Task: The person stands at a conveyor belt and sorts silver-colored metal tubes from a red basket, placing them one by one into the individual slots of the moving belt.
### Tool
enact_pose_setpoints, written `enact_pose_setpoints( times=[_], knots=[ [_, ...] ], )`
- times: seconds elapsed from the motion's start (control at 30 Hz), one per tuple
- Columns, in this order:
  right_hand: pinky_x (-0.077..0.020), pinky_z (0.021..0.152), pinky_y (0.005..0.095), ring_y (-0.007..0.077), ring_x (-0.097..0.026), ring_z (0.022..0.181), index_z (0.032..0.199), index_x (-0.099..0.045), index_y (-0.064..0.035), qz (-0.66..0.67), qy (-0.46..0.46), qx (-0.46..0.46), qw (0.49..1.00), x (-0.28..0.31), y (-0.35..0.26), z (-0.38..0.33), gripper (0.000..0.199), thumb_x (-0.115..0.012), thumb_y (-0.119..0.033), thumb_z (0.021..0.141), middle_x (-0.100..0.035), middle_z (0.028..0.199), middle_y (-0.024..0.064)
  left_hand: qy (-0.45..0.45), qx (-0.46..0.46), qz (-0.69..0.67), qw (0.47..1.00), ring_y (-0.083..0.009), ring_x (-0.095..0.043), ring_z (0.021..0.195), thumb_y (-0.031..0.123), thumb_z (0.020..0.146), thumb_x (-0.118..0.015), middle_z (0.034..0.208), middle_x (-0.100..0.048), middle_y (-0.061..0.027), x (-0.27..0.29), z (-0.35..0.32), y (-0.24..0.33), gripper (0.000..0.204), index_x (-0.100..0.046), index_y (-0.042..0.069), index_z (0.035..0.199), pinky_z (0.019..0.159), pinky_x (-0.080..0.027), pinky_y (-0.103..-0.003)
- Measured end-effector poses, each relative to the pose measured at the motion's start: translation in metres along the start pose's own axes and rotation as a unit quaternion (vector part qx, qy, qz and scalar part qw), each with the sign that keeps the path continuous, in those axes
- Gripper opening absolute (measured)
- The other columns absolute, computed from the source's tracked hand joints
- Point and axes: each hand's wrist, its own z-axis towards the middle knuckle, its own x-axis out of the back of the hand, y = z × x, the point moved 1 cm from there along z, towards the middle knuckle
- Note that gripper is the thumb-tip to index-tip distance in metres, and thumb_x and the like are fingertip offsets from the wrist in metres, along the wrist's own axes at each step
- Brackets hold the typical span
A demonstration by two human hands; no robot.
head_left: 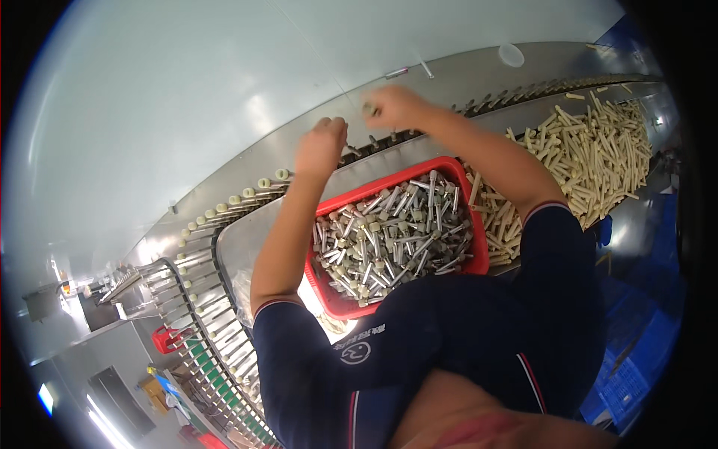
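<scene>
Both my hands are raised over a chain conveyor (363,152) that curves along the back of the metal worktop. My left hand (321,148) is closed in a fist just above the chain; whatever is in its fingers is hidden. To its right and slightly farther back, my right hand (400,107), smeared by motion, is closed around a small piece with a round greenish-grey end (369,109). Below my hands, a red plastic basket (480,243) holds a heap of metal rods with round greenish-grey caps (393,236), lying in all directions.
Pale sticks (591,161) lie in a big heap on the right. Capped rods (234,200) stand in a row on the conveyor, which bends toward me at left. A clear round lid (511,55) is at the back; blue crates (624,385) stand at lower right.
</scene>
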Motion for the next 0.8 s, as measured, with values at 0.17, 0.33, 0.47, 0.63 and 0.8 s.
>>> enact_pose_setpoints(
  times=[0.17,0.33,0.47,0.63,0.8],
  knots=[
    [-0.0484,0.064,0.0353,0.0251,-0.062,0.073,0.09,-0.058,-0.0065,0.019,-0.155,-0.053,0.986,0.037,-0.04,-0.092,0.03,-0.076,-0.022,0.072,-0.062,0.081,0.0112,-0.089,-0.058,-0.143,0.984,-0.0282,-0.062,0.074,0.025,0.08,-0.065,0.084,-0.059,-0.0078,0.056,-0.065,0.035,0.023,-0.063,0.012,0.098,0.063,-0.05,-0.039],
    [-0.0391,0.096,0.0417,0.0328,-0.048,0.113,0.119,-0.053,-0.0055,0.002,-0.167,-0.049,0.985,-0.043,-0.007,-0.166,0.058,-0.076,-0.03,0.071,-0.053,0.118,0.0175,-0.195,-0.043,-0.066,0.978,-0.0362,-0.053,0.107,0.034,0.07,-0.074,0.124,-0.052,-0.0134,-0.028,-0.15,0.023,0.049,-0.06,0.01,0.11,0.091,-0.041,-0.05],
    [-0.0354,0.1,0.0453,0.0355,-0.043,0.119,0.128,-0.048,-0.0066,-0.098,-0.006,-0.001,0.995,-0.009,-0.007,-0.09,0.068,-0.073,-0.036,0.072,-0.049,0.127,0.0179,0.079,0.004,-0.035,0.996,-0.0344,-0.05,0.113,0.031,0.068,-0.076,0.128,-0.05,-0.0138,-0.006,-0.098,-0.019,0.061,-0.053,0.013,0.121,0.095,-0.04,-0.047],
    [-0.0426,0.089,0.0445,0.0349,-0.052,0.108,0.129,-0.047,-0.01,-0.132,-0.051,0.102,0.985,-0.039,-0.009,-0.009,0.065,-0.071,-0.037,0.075,-0.055,0.116,0.018,-0.028,-0.045,0.065,0.996,-0.0301,-0.062,0.085,0.034,0.075,-0.071,0.101,-0.062,-0.011,-0.014,-0.028,-0.022,0.043,-0.056,0.015,0.11,0.073,-0.05,-0.041],
    [-0.0495,0.061,0.0423,0.0323,-0.063,0.068,0.112,-0.056,-0.0136,-0.182,-0.13,-0.001,0.975,-0.049,0.015,-0.004,0.047,-0.065,-0.043,0.077,-0.064,0.075,0.0094,-0.124,0.019,0.064,0.99,-0.0266,-0.064,0.064,0.041,0.08,-0.064,0.076,-0.063,-0.0059,-0.046,-0.016,-0.018,0.031,-0.056,0.014,0.092,0.054,-0.051,-0.038]
  ],
)
